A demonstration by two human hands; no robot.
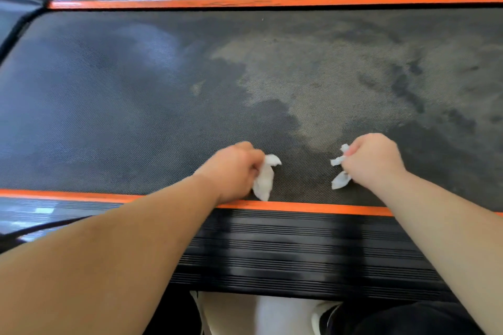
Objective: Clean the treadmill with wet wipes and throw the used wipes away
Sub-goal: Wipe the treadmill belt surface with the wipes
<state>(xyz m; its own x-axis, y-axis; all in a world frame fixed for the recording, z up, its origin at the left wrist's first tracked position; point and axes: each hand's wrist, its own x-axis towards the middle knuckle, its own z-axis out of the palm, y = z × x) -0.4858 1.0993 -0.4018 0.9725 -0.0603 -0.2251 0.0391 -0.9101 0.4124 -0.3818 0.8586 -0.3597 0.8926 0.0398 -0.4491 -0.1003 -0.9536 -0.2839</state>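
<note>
Gripping 2 crumpled white wipes, we held them on the treadmill belt (136, 95) just beyond the near orange stripe (299, 207): our left hand (234, 168) curled round the left wipe (265, 181), our right hand (374, 160) round the right wipe (340, 179), a pale dusty patch (313, 84) lying beyond them

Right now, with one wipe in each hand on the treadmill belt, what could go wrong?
The left wipe and right wipe are bunched small in the left hand and right hand, so each stroke may cover little and smear the pale dusty patch over the darker belt.
The thin cable by the near rail might get snagged in a wide stroke.
</note>
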